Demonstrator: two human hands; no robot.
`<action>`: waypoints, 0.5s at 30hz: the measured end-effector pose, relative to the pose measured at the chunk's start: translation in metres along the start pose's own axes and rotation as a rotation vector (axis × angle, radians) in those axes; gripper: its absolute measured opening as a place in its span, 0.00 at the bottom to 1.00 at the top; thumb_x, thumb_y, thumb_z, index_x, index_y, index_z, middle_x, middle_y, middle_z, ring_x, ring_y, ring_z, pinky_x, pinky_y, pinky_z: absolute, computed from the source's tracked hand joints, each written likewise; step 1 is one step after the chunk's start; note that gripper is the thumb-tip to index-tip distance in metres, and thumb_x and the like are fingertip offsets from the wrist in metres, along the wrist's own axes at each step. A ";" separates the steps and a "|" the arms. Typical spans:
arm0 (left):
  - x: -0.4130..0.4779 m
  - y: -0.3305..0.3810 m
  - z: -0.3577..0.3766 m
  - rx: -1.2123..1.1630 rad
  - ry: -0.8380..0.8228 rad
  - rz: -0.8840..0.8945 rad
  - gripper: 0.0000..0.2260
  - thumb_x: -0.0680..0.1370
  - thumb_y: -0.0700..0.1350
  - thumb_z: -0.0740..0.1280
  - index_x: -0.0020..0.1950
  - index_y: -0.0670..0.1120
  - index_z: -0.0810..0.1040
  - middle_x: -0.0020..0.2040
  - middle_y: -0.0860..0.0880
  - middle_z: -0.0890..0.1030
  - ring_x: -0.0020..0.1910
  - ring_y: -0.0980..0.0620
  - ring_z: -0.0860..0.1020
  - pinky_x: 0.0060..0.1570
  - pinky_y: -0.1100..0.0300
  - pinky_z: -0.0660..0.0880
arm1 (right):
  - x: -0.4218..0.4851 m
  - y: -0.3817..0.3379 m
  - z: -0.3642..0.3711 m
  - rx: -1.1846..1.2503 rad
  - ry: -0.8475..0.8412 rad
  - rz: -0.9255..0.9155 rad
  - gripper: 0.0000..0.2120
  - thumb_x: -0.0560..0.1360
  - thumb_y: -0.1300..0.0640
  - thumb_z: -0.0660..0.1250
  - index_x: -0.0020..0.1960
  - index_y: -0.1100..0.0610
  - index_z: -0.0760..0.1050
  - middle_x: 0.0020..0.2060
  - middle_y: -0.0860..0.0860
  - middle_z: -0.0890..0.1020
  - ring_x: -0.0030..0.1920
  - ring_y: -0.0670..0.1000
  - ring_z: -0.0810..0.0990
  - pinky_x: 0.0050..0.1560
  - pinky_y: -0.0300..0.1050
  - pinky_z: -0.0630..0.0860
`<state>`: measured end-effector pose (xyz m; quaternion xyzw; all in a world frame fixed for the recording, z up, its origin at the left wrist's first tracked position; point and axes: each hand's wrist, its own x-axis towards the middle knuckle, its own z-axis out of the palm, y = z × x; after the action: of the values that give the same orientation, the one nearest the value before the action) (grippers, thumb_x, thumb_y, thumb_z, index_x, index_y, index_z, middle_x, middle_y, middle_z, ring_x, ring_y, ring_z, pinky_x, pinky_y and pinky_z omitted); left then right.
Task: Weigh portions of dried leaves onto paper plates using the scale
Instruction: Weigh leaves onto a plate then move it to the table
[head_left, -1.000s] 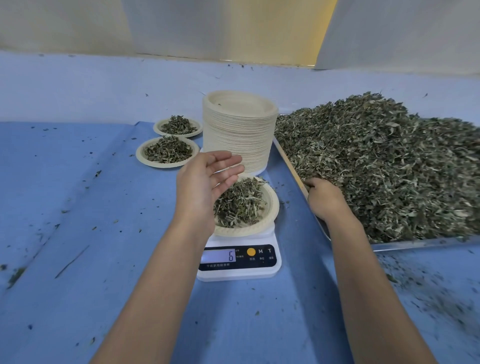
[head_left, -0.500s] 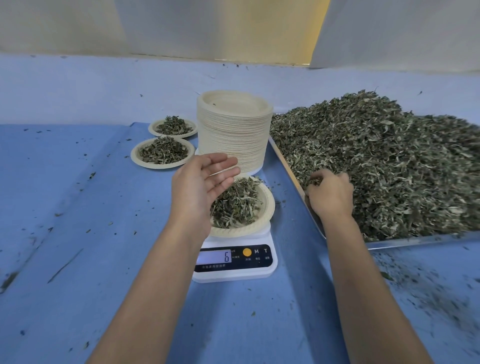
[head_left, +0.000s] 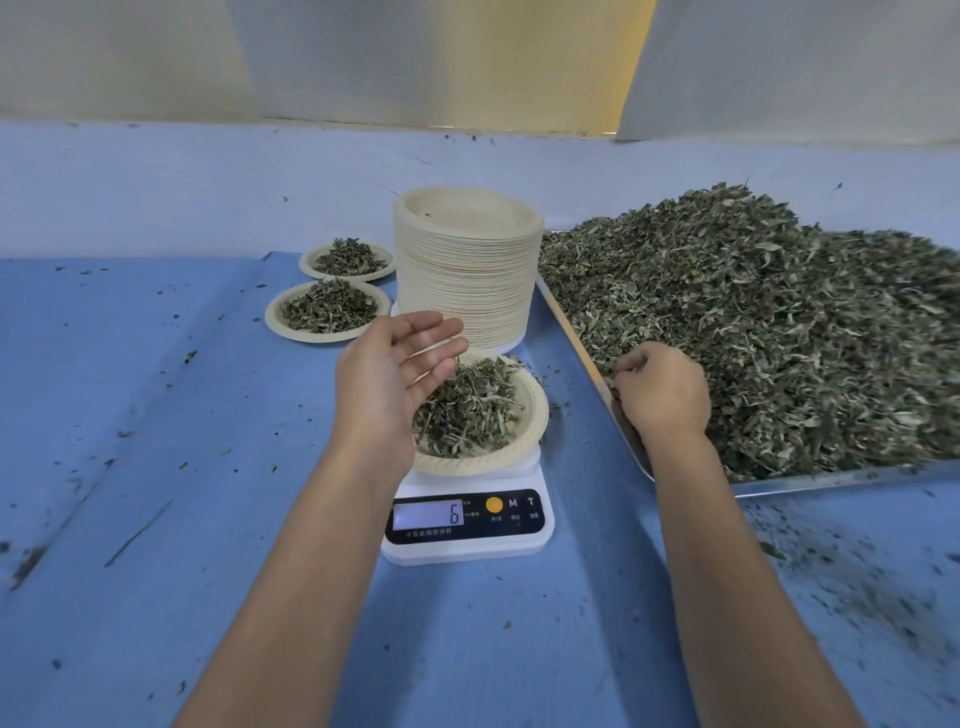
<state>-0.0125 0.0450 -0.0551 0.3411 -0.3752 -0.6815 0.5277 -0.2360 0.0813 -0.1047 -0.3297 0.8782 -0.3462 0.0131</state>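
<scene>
A white digital scale (head_left: 467, 540) stands at centre, its display reading 6. On it rests a paper plate (head_left: 535, 426) holding a small mound of dried leaves (head_left: 467, 405). My left hand (head_left: 395, 374) hovers above the plate's left side, palm up, fingers straight, holding nothing. My right hand (head_left: 660, 389) is at the near left corner of the big leaf pile (head_left: 769, 322), fingers curled into the leaves and pinching some. The pile lies on a metal tray (head_left: 831, 480).
A tall stack of empty paper plates (head_left: 467, 270) stands just behind the scale. Two filled plates (head_left: 327, 312) (head_left: 348, 260) sit to its left. The blue table cover (head_left: 156, 467) carries scattered leaf crumbs, thickest at the near right.
My right hand has risen slightly at the tray's corner and its fingers have curled round leaves. The left hand and the scale reading are unchanged.
</scene>
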 end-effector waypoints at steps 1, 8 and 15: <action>0.000 0.000 0.000 -0.002 0.002 -0.001 0.12 0.79 0.40 0.55 0.45 0.42 0.78 0.41 0.47 0.85 0.41 0.51 0.84 0.37 0.65 0.79 | 0.000 0.000 0.000 -0.005 -0.038 -0.007 0.09 0.76 0.60 0.63 0.52 0.51 0.80 0.52 0.55 0.81 0.54 0.58 0.77 0.43 0.44 0.71; 0.000 -0.001 0.000 0.013 -0.006 -0.001 0.12 0.80 0.41 0.54 0.46 0.42 0.77 0.41 0.47 0.85 0.41 0.52 0.84 0.37 0.65 0.78 | 0.002 0.004 -0.001 -0.052 -0.197 -0.025 0.14 0.76 0.63 0.63 0.59 0.55 0.80 0.55 0.58 0.81 0.55 0.60 0.78 0.51 0.47 0.76; 0.000 0.000 -0.001 0.009 -0.009 0.001 0.12 0.80 0.41 0.55 0.46 0.42 0.77 0.40 0.47 0.85 0.40 0.52 0.84 0.37 0.65 0.78 | -0.001 0.001 0.000 0.067 0.020 -0.027 0.11 0.75 0.64 0.64 0.49 0.54 0.82 0.43 0.57 0.83 0.41 0.58 0.79 0.39 0.44 0.71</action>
<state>-0.0120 0.0448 -0.0558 0.3404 -0.3809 -0.6809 0.5248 -0.2355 0.0821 -0.1057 -0.3374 0.8616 -0.3790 0.0109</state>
